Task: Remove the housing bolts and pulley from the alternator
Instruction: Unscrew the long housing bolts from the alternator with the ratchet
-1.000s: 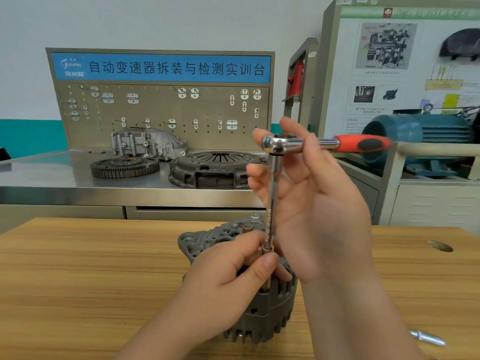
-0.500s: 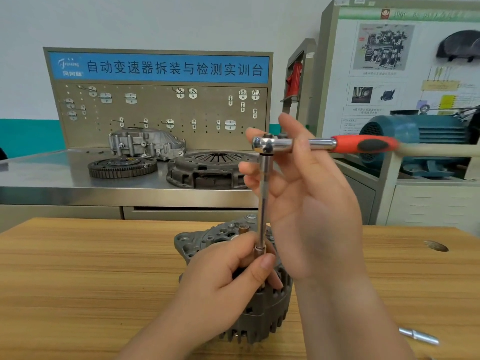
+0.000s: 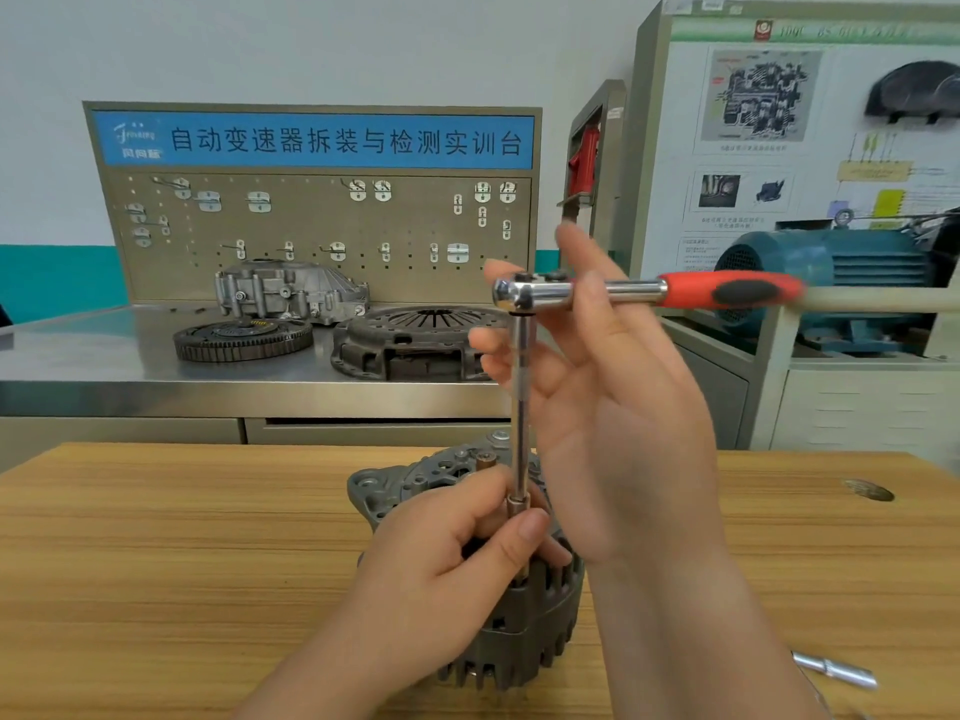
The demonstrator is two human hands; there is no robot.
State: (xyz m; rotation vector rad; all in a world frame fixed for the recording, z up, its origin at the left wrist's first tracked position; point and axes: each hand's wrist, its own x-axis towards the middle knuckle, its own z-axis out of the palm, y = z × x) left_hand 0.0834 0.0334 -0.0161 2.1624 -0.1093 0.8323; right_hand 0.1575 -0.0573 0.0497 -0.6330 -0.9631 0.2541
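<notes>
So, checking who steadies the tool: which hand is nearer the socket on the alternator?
Left. The left hand pinches the extension at the socket; the right hand is higher, holding the ratchet near its head.

Foot of the extension bar (image 3: 521,402) hidden inside the left hand (image 3: 441,569); ratchet handle (image 3: 727,291) tip blurry.

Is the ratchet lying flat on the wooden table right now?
No, the right hand holds the ratchet up in the air, atop an extension bar standing upright on the alternator.
</notes>
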